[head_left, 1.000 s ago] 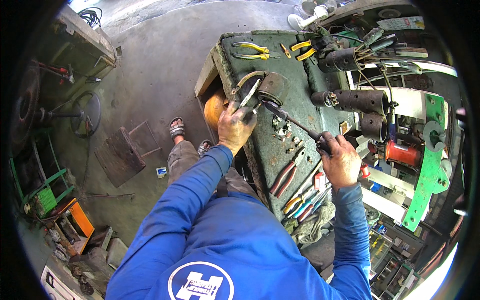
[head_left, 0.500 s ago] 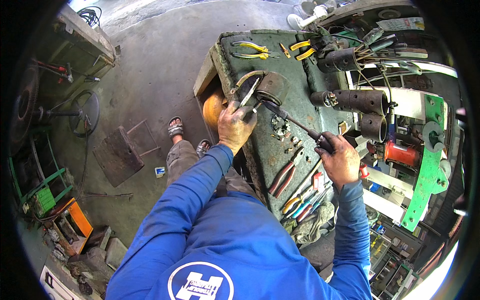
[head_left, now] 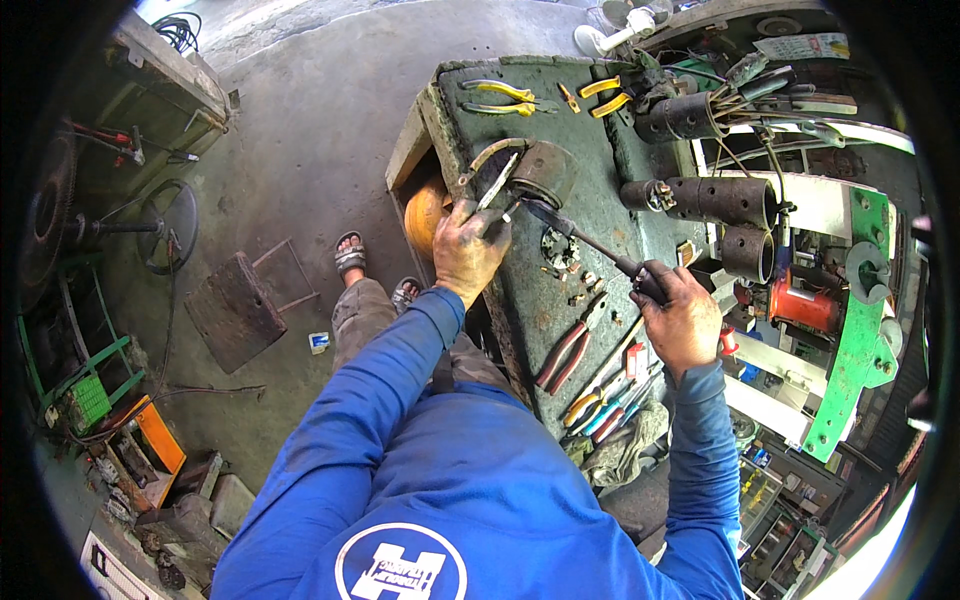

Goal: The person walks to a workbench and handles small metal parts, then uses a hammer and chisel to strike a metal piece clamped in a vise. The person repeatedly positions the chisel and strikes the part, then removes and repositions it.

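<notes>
My left hand (head_left: pixel 470 250) is closed at the bench edge, with a slim pale metal tool (head_left: pixel 497 183) sticking up from its fingers. A small light-tipped piece (head_left: pixel 511 210) also shows by those fingertips; its kind is unclear. My right hand (head_left: pixel 680 315) wraps round the dark handle of a tool like a soldering iron (head_left: pixel 598 247). Its long shaft runs up-left to a broad dark head, close to my left fingertips. Just beyond stands a dark metal cylinder (head_left: pixel 546 172), beside a curved tan band (head_left: pixel 490 152). A round part with segments (head_left: pixel 560 248) lies below the shaft.
On the worn bench (head_left: pixel 610 165) lie red-handled pliers (head_left: pixel 568 350), yellow-handled pliers (head_left: pixel 500 97), several small metal bits and a grey rag (head_left: pixel 630 445). Pipe holders (head_left: pixel 690 118) with tools line the right side. A wooden stool (head_left: pixel 240 310) lies on the floor to the left.
My left hand and its slim tool have shifted very slightly left. My right hand keeps its grip, almost still.
</notes>
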`<state>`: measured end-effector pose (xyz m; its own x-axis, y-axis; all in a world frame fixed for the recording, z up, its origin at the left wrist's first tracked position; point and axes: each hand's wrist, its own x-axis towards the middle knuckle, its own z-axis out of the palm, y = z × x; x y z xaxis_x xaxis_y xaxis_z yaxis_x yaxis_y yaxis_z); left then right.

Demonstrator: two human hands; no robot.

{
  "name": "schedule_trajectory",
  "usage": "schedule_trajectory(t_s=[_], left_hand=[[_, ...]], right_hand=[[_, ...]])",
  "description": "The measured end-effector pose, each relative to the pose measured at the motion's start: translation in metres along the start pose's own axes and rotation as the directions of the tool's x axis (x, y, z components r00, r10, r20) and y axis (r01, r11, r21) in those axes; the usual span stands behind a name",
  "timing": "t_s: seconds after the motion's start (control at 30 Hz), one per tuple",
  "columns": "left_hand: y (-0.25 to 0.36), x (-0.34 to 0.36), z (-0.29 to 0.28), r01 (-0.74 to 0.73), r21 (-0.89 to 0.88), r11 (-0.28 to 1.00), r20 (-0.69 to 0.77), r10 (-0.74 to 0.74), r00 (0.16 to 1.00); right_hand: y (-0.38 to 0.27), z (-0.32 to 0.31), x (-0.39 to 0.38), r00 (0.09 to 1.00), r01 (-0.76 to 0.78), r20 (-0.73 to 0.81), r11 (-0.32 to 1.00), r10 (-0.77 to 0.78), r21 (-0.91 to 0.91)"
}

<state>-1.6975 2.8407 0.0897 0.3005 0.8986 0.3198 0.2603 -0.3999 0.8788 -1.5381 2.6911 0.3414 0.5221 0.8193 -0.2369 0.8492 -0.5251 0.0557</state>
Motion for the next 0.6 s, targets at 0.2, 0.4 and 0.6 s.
schedule_trajectory(t_s=[0.2,0.4,0.6], left_hand=[[0.0001,0.0002,0.0007,0.012,0.003,1.0,-0.002,-0.012,1.0],[0.0032,0.0006,0.0007,0.011,0.028,1.0,-0.003,-0.011,1.0],[0.0053,0.0009,0.0004,0.014,0.037,0.999,-0.007,-0.014,1.0]], right_hand=[[0.0016,-0.0013,0.0034,1.0,0.009,-0.005,0.999,-0.009,0.034],[0.0014,-0.0001,0.0016,1.0,-0.005,-0.011,0.999,0.006,0.041],[0.0008,0.0046,-0.0014,0.999,-0.003,-0.038,0.997,0.005,0.076]])
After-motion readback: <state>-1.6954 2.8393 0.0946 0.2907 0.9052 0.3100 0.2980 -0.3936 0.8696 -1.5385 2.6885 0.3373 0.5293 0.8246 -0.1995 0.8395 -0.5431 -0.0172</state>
